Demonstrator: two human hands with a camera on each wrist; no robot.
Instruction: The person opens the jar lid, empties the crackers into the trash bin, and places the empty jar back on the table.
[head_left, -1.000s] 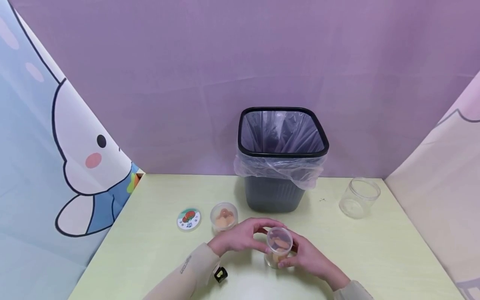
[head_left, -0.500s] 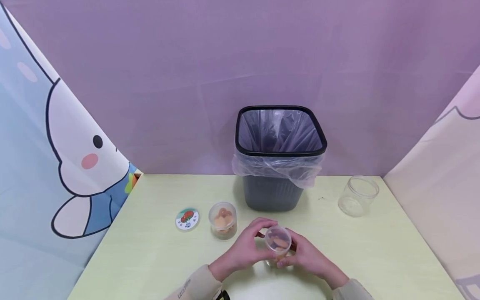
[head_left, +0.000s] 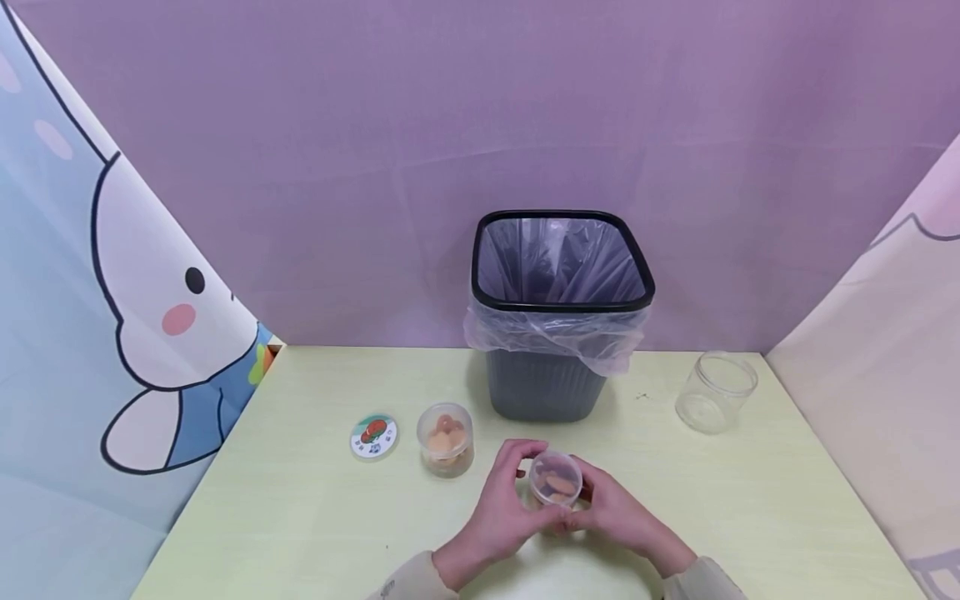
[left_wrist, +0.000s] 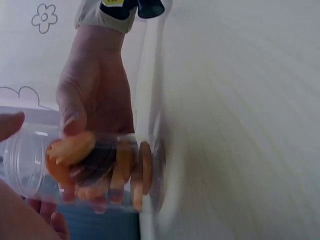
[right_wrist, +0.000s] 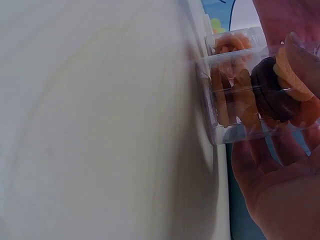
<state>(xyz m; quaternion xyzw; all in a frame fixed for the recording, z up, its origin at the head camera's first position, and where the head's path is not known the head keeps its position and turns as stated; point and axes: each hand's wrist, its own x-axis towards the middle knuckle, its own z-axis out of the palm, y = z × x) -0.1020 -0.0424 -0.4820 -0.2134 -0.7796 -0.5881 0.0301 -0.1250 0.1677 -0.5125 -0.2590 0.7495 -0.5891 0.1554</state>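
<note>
In the head view, a clear plastic jar (head_left: 556, 482) of cookies stands upright between both hands near the front of the table. My left hand (head_left: 504, 508) curls round the jar's upper part from the left, its thumb across the front. From the right, my right hand (head_left: 618, 515) grips the side, thumb in front near the left thumb. Through the wall in the left wrist view show orange, tan and dark brown cookies (left_wrist: 95, 167). The right wrist view shows the jar's base (right_wrist: 207, 100) close to the tabletop, with right fingers (right_wrist: 260, 150) behind the wall.
Left of my hands stands a second jar (head_left: 446, 440) with cookies, beside a round lid (head_left: 374, 437) with a red picture. A bin (head_left: 551, 383) lined with a clear bag is behind. An empty clear jar (head_left: 716, 392) stands at the back right.
My left hand has moved in closer round the jar, its thumb sliding rightward across the front to meet the right thumb. The right hand and the jar stay in nearly the same place.
</note>
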